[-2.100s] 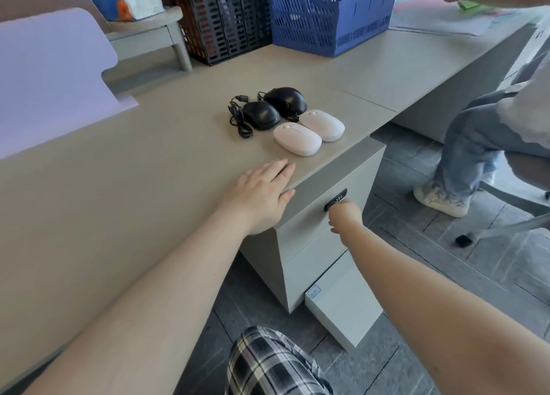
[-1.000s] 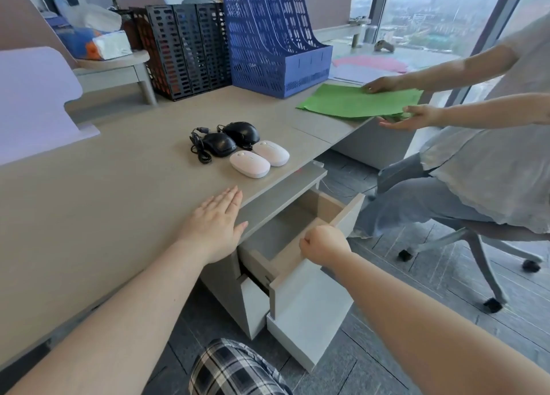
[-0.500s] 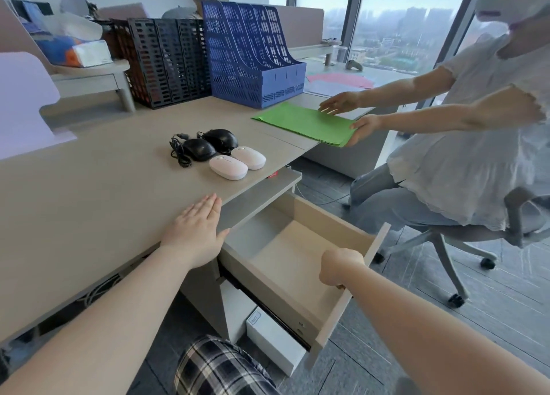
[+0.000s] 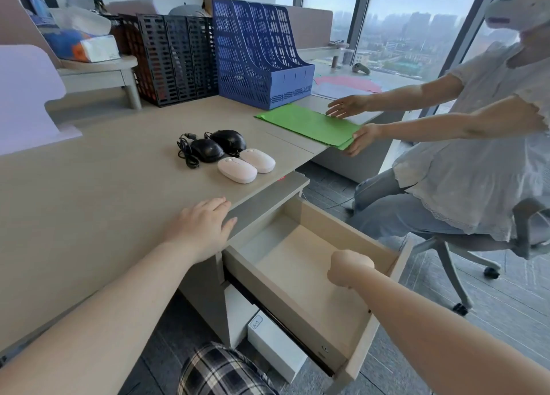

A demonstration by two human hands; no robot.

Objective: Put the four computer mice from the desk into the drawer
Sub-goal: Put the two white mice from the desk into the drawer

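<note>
Four computer mice lie grouped on the beige desk (image 4: 89, 186). Two are black and wired (image 4: 206, 150) (image 4: 230, 140), with coiled cables at their left. Two are pale and wireless (image 4: 237, 170) (image 4: 257, 160), nearer the desk edge. Below that edge the drawer (image 4: 300, 263) stands pulled far out with nothing inside. My left hand (image 4: 202, 228) rests flat on the desk edge, fingers apart, well short of the mice. My right hand (image 4: 349, 268) hovers over the drawer's inside as a loose fist, just clear of the front panel, and I see nothing in it.
Across the desk corner a seated person on a wheeled chair (image 4: 446, 245) handles a green folder (image 4: 309, 123). Blue (image 4: 262, 67) and black (image 4: 169, 58) file racks stand behind the mice. A white box (image 4: 273, 347) sits on the floor under the drawer.
The drawer went from shut to pulled far out by my right hand, which now sits slightly off the front panel. My left hand stayed on the desk edge. The mice have not moved.
</note>
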